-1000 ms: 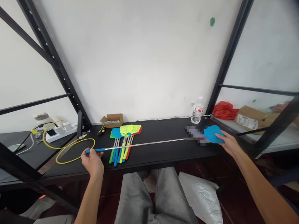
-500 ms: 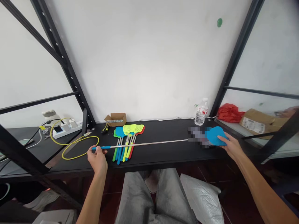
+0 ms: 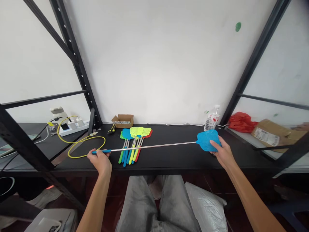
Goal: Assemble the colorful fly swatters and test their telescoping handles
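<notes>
Over on the far left, a white power strip [image 3: 74,128] sits crowded with plugs on a neighbouring surface [image 3: 53,147], and from beside it a yellow cable [image 3: 76,157] comes looping across onto the main black surface [image 3: 169,161]. Right by that loop, here's the left hand [image 3: 100,161], closed on the blue handle [image 3: 106,151] of a long fly swatter [image 3: 154,146], thumb along the top. Just behind, near the wall, an open cardboard box [image 3: 124,121] stands with a small black-and-yellow item [image 3: 111,130] beside it. Now the pile of swatters [image 3: 135,141]: green, blue, yellow and red, heads overlapping toward the wall, handles pointing at the person. And look at the held swatter's thin metal shaft, running almost level across that pile; whether it touches, I can't tell. On it goes, over bare black surface, to the perforated blue head [image 3: 205,140] at its right end, with a clear water bottle [image 3: 212,119] upright just behind. There's the right hand [image 3: 223,151], gripping the head's outer edge, thumb on top, so both hands have the swatter stretched between them! Farther right, past the frame's dark post, a red plastic bag [image 3: 242,122] lies beside a brown cardboard package [image 3: 271,133] with a white label.
</notes>
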### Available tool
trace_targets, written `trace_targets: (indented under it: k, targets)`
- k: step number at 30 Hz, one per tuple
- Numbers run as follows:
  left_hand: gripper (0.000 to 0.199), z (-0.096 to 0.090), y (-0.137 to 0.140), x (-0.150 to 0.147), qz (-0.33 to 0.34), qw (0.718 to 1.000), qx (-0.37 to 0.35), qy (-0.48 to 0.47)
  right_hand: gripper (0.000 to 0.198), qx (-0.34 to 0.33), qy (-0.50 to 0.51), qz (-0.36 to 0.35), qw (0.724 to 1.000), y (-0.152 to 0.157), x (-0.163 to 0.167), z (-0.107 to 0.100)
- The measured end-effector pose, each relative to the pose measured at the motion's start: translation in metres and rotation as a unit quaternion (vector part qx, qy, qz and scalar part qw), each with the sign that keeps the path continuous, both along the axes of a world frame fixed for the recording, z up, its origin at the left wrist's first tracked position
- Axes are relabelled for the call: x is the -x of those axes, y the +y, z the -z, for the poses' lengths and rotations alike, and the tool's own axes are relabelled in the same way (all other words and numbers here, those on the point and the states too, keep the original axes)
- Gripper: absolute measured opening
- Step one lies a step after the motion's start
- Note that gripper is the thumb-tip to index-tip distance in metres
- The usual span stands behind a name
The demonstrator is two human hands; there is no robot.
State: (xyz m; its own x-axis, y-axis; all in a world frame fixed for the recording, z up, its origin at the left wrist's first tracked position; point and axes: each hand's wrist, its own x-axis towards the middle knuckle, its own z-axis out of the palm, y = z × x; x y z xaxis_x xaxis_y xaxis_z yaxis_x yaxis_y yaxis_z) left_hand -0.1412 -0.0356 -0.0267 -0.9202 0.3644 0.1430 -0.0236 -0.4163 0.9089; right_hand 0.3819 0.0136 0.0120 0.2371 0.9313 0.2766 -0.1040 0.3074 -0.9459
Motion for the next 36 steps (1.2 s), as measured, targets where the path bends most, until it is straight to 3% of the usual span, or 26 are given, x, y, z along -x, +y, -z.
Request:
trace_targets:
  k: [12, 23, 36]
  targets:
    - [0.027, -0.006, -0.005, -0.009, -0.017, 0.999, 0.025, 0.018, 0.051, 0.009, -0.015, -0.024, 1.0, -0.014, 0.011, 0.015]
    - [0.028, -0.006, -0.007, -0.012, -0.012, 0.999, 0.037, 0.034, 0.047, 0.015, -0.026, -0.121, 0.992, -0.02, 0.103, 0.036]
    - [0.032, -0.003, -0.009, -0.012, 0.001, 0.997, 0.055, 0.046, 0.052, 0.032, -0.012, -0.125, 0.992, -0.015, 0.107, 0.032]
